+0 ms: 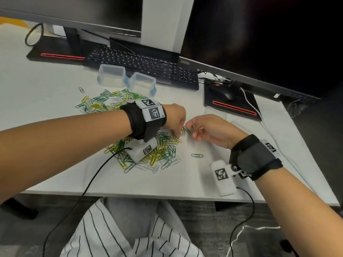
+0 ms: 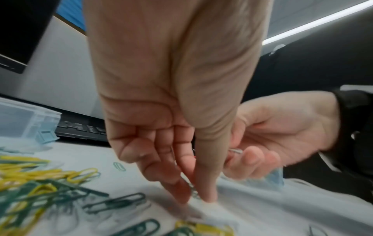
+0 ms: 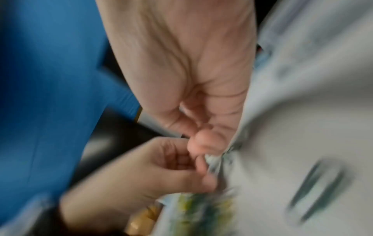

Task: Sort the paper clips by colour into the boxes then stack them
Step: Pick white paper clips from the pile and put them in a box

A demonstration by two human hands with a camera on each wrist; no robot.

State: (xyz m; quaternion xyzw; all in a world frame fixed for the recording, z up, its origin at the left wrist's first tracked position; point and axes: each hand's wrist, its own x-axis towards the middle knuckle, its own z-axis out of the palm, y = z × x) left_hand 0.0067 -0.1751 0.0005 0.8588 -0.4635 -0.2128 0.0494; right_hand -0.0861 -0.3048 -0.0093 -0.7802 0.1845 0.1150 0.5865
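Head view: two clear boxes [image 1: 113, 76] clipless, both hands [image 1: 175, 117] pinching paper clips [image 1: 186, 130].

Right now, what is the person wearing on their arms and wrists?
Both forearms are bare, with no sleeves. Each wrist carries a black strap and bearing white blocks printed with black-and-white square code markers. A white camera unit hangs under each wrist, trailing a thin black cable.

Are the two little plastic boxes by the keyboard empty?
They look empty. Both clear boxes stand open with no lids, and no coloured clips show through; all the clips lie in the pile on the desk.
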